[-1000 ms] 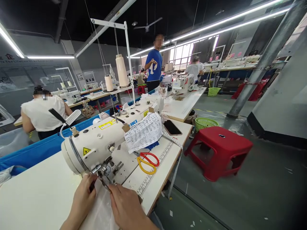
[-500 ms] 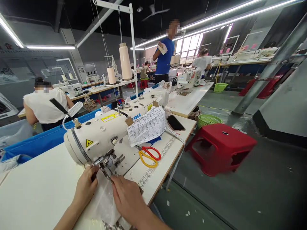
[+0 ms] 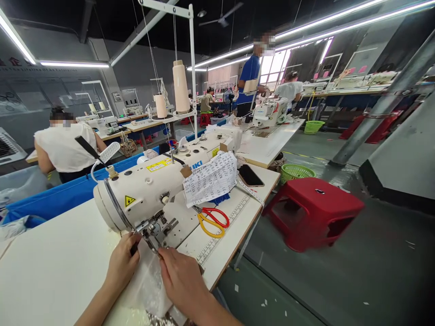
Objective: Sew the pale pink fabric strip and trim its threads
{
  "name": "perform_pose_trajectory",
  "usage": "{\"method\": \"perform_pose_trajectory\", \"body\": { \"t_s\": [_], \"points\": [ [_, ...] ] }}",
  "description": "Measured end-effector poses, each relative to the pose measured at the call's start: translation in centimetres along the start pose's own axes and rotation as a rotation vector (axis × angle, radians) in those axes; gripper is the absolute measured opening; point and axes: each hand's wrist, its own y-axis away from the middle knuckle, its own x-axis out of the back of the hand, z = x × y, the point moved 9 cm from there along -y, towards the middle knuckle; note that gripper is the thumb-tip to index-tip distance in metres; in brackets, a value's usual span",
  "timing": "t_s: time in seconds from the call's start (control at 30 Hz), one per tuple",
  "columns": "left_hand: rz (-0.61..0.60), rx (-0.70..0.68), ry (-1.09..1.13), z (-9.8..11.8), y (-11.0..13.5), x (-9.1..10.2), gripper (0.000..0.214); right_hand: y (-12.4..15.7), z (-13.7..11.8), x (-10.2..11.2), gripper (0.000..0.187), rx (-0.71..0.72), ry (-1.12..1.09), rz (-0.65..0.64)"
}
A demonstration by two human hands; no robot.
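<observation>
A white sewing machine [image 3: 142,190] stands on a pale table. At its needle end, my left hand [image 3: 124,258] is closed in a pinch right beside the presser foot; what its fingertips hold is too small to make out. From the other side my right hand [image 3: 183,276] grips slim metal tweezers [image 3: 153,244], their tips pointing up into the needle area. Below both hands a sheet of clear plastic [image 3: 149,290] covers the table's front part. Scissors [image 3: 217,224] with one red and one yellow handle lie to the right, apart from my hands.
Handwritten paper [image 3: 210,179] leans on the machine, with a phone [image 3: 250,175] behind it. A measuring tape [image 3: 251,194] hangs over the table edge. Thread cones [image 3: 181,86] stand behind. A red stool [image 3: 319,203] and green basket [image 3: 297,173] are to the right. Several people sit or stand beyond.
The standing person in blue has moved right and lowered a raised arm. The view has shifted slightly. Both my hands keep nearly the same position at the needle.
</observation>
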Motion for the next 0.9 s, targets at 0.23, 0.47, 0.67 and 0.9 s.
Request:
{"method": "perform_pose_trajectory", "body": {
  "t_s": [0.23,0.47,0.67,0.9],
  "points": [
    [-0.043,0.054,0.082,0.33,-0.34,0.36,0.020,0.06,0.19,-0.46,0.029,-0.019,-0.048,-0.034],
    [-0.031,0.106,0.094,-0.01,-0.29,0.49,0.017,-0.24,0.24,-0.72,0.030,-0.004,-0.045,-0.025],
    [-0.035,0.102,0.065,0.11,-0.28,0.41,0.013,-0.22,0.40,-0.72,0.031,-0.018,-0.031,-0.020],
    [-0.030,0.046,-0.020,0.28,-0.17,0.36,0.012,-0.35,0.33,-0.89,0.031,-0.019,0.018,-0.032]
  ]
}}
